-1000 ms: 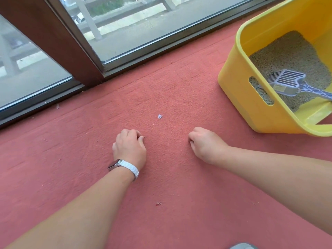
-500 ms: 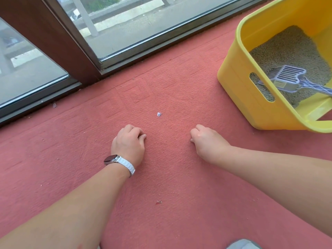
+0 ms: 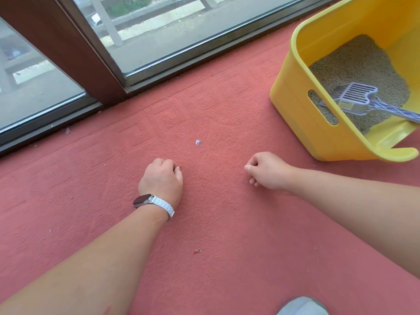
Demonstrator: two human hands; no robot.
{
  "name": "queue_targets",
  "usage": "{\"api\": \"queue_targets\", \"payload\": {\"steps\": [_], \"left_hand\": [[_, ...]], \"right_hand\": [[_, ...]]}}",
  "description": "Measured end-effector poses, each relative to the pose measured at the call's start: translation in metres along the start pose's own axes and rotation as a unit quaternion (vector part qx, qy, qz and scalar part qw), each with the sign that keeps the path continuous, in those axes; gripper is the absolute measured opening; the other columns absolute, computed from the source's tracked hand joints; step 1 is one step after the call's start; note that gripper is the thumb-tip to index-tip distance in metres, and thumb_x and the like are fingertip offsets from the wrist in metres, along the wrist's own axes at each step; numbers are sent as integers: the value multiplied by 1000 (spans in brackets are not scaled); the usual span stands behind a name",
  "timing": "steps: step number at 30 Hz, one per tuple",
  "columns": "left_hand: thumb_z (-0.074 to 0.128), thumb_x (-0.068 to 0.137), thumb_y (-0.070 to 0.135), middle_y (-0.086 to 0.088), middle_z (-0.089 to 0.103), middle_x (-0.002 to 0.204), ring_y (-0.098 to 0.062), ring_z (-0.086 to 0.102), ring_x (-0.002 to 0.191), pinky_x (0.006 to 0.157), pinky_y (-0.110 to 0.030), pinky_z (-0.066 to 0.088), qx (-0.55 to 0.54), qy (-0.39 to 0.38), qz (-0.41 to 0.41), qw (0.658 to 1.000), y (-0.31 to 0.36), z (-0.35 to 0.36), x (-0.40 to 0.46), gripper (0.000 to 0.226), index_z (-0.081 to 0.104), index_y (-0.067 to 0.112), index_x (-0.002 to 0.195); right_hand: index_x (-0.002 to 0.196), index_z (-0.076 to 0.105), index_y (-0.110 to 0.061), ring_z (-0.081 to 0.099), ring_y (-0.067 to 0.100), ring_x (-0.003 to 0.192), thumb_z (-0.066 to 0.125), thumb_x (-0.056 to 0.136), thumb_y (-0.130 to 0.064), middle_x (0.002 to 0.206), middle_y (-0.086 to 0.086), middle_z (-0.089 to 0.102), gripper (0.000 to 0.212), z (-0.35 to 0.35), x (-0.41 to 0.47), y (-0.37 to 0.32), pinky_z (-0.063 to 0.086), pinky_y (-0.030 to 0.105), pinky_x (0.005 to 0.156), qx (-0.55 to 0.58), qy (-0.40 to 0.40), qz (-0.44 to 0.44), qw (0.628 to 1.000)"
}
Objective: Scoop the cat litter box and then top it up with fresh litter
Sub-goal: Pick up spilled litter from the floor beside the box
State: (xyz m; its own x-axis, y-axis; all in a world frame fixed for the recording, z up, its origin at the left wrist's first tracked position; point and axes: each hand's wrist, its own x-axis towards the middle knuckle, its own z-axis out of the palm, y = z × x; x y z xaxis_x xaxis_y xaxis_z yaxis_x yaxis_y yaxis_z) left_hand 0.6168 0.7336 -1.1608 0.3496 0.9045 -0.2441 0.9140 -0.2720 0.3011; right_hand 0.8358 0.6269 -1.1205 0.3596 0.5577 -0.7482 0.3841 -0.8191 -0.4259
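A yellow litter box [image 3: 293, 96] stands on the red carpet at the right, tilted toward me, with beige litter [image 3: 359, 67] inside. A lavender slotted scoop [image 3: 354, 98] lies on the litter, its handle running off to the right. My left hand [image 3: 162, 180], with a white-strapped watch on the wrist, rests as a fist on the carpet in the middle. My right hand [image 3: 268, 171] rests curled on the carpet, left of and below the box, with fingers closed and nothing visible in them. Neither hand touches the box or the scoop.
A glass sliding door with a dark brown frame [image 3: 75, 55] runs along the top and left. Small bits of debris [image 3: 198, 142] lie on the red carpet [image 3: 216, 223] near my hands. A pale grey object [image 3: 302, 306] peeks in at the bottom edge.
Both hands have stayed in fists on the carpet at nearly the same spots; the right hand has turned slightly, showing its thumb. The view has shifted a little.
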Motion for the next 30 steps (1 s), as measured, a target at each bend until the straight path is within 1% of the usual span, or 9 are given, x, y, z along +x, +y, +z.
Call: {"api": "queue_targets", "payload": {"steps": [2,5,8,11,15,17,20,23,30], "left_hand": [[58,94,24,-13,63,102,-35,59,100,72,-44,49,-3,5,5,1000,-2,0,-2,20,71,9,96],[64,89,15,-17,64,96,-39,61,90,68,-46,49,2,23,27,999,-6,2,-6,13,71,5,90],[64,88,13,-17,63,93,-40,61,87,69,-46,47,32,9,41,999,-9,1,-4,11,69,3,87],[59,93,15,-15,61,100,-38,58,97,79,-46,43,50,-17,25,998,-10,1,1,12,65,6,94],[52,97,18,-12,59,111,-34,54,111,91,-44,38,-4,-33,-28,999,-6,0,3,14,64,13,102],[52,98,19,-10,59,112,-32,53,112,94,-44,37,-14,-38,-17,999,-3,1,4,14,64,14,102],[53,97,21,-9,59,109,-30,53,111,94,-44,37,-25,-41,3,999,-1,1,5,14,64,14,102],[55,97,22,-8,60,107,-30,54,110,91,-43,38,-29,-41,17,999,2,2,6,14,66,14,100],[57,96,20,-11,63,101,-33,57,102,83,-42,44,-38,-19,11,999,4,2,7,14,66,10,98]], "right_hand": [[86,56,-9,60,11,57,48,100,-13,75,6,63,17,-7,-4,0,45,18,49,125,-33,29,991],[91,53,-7,62,13,58,46,101,-9,77,9,59,13,-14,-7,2,50,19,49,231,-55,51,970],[92,52,-6,63,15,59,43,102,-8,76,10,59,13,-15,-11,1,52,18,47,249,-78,56,964],[93,51,-6,64,16,58,41,103,-8,76,10,58,14,-13,-16,0,51,19,46,253,-98,59,961],[96,48,-7,64,18,58,39,104,-13,74,10,57,14,-10,-23,-4,51,20,46,287,-131,65,947],[93,47,-8,64,18,57,39,105,-14,72,9,58,15,-10,-26,-7,51,20,47,319,-149,66,934],[87,49,-9,66,18,57,43,103,-12,70,9,59,17,-9,-31,-15,51,20,47,380,-191,69,902],[86,53,-8,68,19,61,48,99,-9,72,10,64,14,-8,-33,-23,53,20,49,416,-236,62,876],[86,56,-7,69,18,58,53,94,-3,70,10,65,9,-8,-34,-32,53,18,46,428,-257,49,865]]}}
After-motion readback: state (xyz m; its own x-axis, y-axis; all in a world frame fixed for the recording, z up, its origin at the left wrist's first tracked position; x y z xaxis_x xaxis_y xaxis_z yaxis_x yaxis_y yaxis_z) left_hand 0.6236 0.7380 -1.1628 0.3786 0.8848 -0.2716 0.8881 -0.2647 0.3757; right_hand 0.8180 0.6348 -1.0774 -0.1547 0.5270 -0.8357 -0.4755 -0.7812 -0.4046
